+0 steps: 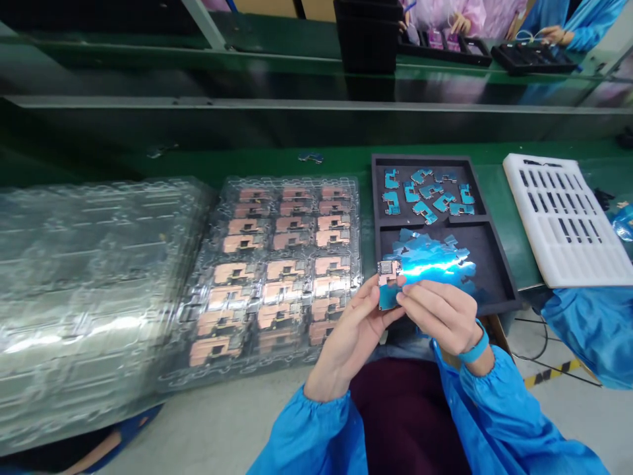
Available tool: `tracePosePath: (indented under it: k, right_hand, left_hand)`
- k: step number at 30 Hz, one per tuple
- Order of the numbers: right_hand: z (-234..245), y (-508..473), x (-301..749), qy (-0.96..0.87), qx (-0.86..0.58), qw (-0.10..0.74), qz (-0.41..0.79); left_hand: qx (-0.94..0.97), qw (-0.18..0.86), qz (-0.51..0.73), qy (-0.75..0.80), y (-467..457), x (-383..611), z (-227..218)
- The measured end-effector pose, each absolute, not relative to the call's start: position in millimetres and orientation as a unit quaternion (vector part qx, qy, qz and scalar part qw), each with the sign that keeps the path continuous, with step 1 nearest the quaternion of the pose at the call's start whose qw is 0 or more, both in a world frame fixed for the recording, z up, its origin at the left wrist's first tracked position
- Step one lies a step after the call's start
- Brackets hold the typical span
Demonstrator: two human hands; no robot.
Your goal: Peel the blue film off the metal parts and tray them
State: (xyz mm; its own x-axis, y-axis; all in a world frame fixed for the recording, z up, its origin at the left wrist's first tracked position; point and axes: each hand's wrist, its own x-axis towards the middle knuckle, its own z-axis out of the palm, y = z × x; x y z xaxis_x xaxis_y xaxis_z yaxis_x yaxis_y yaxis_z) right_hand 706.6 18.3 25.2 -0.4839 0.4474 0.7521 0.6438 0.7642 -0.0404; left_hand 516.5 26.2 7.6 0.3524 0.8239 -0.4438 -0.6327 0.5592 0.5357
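Observation:
My left hand (353, 330) is closed on a small circuit board (390, 268) with a coppery face, and blue film shows along its lower part. From the right, my right hand (440, 313) pinches the board's edge by the blue part. Whether its fingertips grip the board itself or only the film is hard to make out. Just beyond both hands lies a heap of shiny blue film pieces (430, 254) in the near compartment of a black tray (499, 270). Several blue-faced circuit boards (430, 191) are spread in its far compartment.
Left of my hands, a clear plastic tray (247, 264) carries rows of coppery boards. Stacked clear trays (84, 297) stand further left. At the right is a white slotted tray (568, 224) beside a blue sleeve (593, 330). Co-workers' hands (459, 25) show across the bench.

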Motion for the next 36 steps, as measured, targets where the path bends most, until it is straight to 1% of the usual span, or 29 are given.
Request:
tracePosePath:
  k: [6,9,12,15,16,19,20,21,22,23,24,25,26,27,29,31,33,34,36]
  right_hand:
    - [21.4,9.4,706.3,-0.850,-0.324,0.409,-0.067]
    - [17.5,2.1,709.5,-0.846,-0.316,0.422,-0.074]
    - [11.4,-6.5,713.7,-0.828,-0.312,0.460,-0.079]
    - [6.9,-11.4,716.4,-0.789,-0.357,0.499,-0.037]
    - [6.1,-10.7,717.2,-0.763,-0.377,0.524,-0.034]
    - [4.8,0.1,723.1,-0.633,-0.442,0.630,-0.086]
    - [4.6,5.8,727.3,-0.594,-0.479,0.637,-0.107]
    - [4.5,11.8,732.5,-0.573,-0.526,0.618,-0.116]
    - [4.5,17.6,738.2,-0.572,-0.576,0.573,-0.113]
    - [4.8,22.6,743.5,-0.588,-0.620,0.510,-0.102]
    - [5.5,26.4,747.6,-0.609,-0.650,0.446,-0.087]
    - [6.6,28.7,749.3,-0.629,-0.663,0.400,-0.074]
    - [8.3,29.5,748.1,-0.640,-0.666,0.379,-0.059]
    - [10.6,28.9,743.8,-0.646,-0.660,0.383,-0.040]
    - [16.4,24.8,727.1,-0.653,-0.624,0.428,0.045]
    - [21.4,19.9,705.7,-0.649,-0.570,0.467,0.189]
    - [23.2,16.5,687.4,-0.625,-0.531,0.472,0.323]
    - [22.5,15.6,680.7,-0.605,-0.523,0.474,0.368]
    - [18.1,14.8,672.1,-0.564,-0.518,0.492,0.415]
  left_hand:
    - [0.139,0.812,0.457,0.335,27.0,517.0,11.4]
    - [0.127,0.812,0.462,0.334,26.5,519.5,15.3]
    - [0.108,0.807,0.476,0.333,26.8,523.0,19.6]
    - [0.098,0.794,0.493,0.342,29.2,526.0,21.6]
    - [0.097,0.786,0.501,0.350,30.2,526.5,21.5]
    - [0.112,0.757,0.524,0.374,32.8,526.5,19.9]
    - [0.125,0.747,0.530,0.381,32.9,526.1,19.2]
    - [0.142,0.738,0.533,0.388,32.7,525.6,18.7]
    - [0.161,0.729,0.536,0.395,32.2,525.2,18.3]
    - [0.182,0.719,0.537,0.403,31.3,525.0,18.1]
    - [0.201,0.708,0.537,0.412,30.3,525.1,18.1]
    - [0.217,0.697,0.538,0.422,29.3,525.3,18.1]
    - [0.229,0.686,0.537,0.434,28.5,525.8,18.1]
    - [0.239,0.677,0.534,0.447,27.8,526.5,18.0]
    - [0.260,0.662,0.520,0.474,27.0,528.3,17.9]
    - [0.292,0.644,0.505,0.496,26.1,530.5,17.8]
    - [0.327,0.622,0.496,0.510,23.7,532.9,18.1]
    - [0.342,0.614,0.493,0.513,21.6,533.8,18.4]
    - [0.361,0.609,0.484,0.515,15.6,534.6,19.3]
